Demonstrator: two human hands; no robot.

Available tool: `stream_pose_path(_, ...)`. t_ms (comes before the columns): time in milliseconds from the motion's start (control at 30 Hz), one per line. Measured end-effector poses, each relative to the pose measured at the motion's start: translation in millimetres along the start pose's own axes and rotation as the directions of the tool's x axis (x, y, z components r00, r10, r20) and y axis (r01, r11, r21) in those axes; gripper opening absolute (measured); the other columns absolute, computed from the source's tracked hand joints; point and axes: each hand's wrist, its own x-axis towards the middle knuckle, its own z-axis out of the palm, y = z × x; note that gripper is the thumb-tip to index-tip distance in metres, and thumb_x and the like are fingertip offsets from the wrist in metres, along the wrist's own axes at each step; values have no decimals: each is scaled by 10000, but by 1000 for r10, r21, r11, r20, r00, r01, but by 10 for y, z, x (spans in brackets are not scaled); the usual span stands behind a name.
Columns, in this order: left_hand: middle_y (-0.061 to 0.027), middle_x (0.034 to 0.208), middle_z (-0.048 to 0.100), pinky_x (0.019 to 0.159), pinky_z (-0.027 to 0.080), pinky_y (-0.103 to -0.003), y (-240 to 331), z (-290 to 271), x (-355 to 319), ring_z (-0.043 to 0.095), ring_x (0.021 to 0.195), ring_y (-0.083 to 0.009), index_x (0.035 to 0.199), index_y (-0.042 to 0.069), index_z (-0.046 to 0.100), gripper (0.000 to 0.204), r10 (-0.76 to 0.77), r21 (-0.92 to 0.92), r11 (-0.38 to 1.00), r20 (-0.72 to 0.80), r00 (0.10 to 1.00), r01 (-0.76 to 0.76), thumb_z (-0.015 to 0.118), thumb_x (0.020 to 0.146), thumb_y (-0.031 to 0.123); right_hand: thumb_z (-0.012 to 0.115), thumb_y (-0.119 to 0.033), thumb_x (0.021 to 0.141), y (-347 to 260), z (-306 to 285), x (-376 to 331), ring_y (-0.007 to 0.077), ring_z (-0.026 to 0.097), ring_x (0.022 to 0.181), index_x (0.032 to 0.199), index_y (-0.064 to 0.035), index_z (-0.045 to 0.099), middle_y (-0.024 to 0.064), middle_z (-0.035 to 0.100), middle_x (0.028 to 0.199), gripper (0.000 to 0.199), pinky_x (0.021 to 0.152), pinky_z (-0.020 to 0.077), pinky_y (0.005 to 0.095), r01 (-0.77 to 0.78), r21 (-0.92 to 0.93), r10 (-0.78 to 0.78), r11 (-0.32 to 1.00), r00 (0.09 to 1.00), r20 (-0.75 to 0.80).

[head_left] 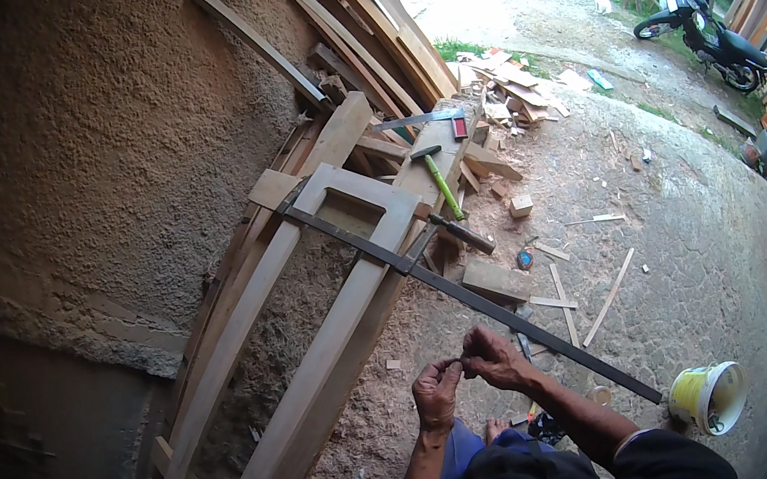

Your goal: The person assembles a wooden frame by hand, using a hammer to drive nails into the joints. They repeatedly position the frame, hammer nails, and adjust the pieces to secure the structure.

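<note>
My left hand (437,395) and my right hand (493,361) meet in front of my body, fingers pinched together. Whatever is between the fingertips is too small to make out. Left of them lies a long wooden frame (285,437), raised on timber pieces. A dark bar clamp (531,329) crosses the frame's far end, its wooden handle (464,232) pointing right; the bar's free end reaches past my right forearm. Beyond the clamp, a hammer (442,184) with a green handle and a square (424,119) with a red part rest on a thick board.
Boards (369,29) lean on the rough wall (106,154) at left. Offcuts (515,85) and thin strips (608,296) litter the ground. A yellow-and-white bucket (709,398) lies tipped at right. A blue tape measure (524,260) sits near a wood block (497,279). A motorcycle (705,38) stands farther off.
</note>
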Motion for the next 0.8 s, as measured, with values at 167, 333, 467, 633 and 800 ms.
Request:
stream_pose_path(167,38,662,611,433,306,-175,160,49,551,436,484,6,981,26,677,83,-94,19,996,100,991,92,671,965,108,712,-56,862,-432,-338,454,157,630,750,1027,-45,466,69,588,868,297,636,530,302,-93,-8,93,996,988,121)
stream_pose_path(333,10,686,604,512,419,-212,144,2,1478,522,544,-52,959,40,658,33,-23,-64,997,221,975,38,650,963,72,711,-82,879,-675,-497,1149,157,627,766,1033,-56,462,68,593,872,294,654,527,313,-162,95,150,982,981,121)
stream_pose_path(467,-2,762,628,604,447,-227,309,-75,2516,542,675,-54,968,26,680,59,128,120,983,117,985,-142,667,949,81,665,-182,953,-766,-753,2004,164,633,787,1230,-31,497,112,661,885,358,700,521,311,-79,-79,80,994,997,17)
stream_pose_path(633,-84,855,724,694,525,-310,421,-152,3687,676,757,-178,1001,34,711,183,319,651,721,-7,948,-237,662,959,205,634,-212,940,-428,-1362,3189,231,691,905,1257,-42,576,155,722,974,365,810,535,362,-216,-453,-27,865,882,-471)
stream_pose_path(800,-141,973,743,760,546,-384,292,-89,4011,720,878,-306,1040,71,739,239,294,781,601,-17,956,-170,639,963,275,691,-252,877,191,-1690,3602,345,684,990,1251,-3,580,215,702,1070,463,893,528,433,-402,-732,-89,551,843,-530)
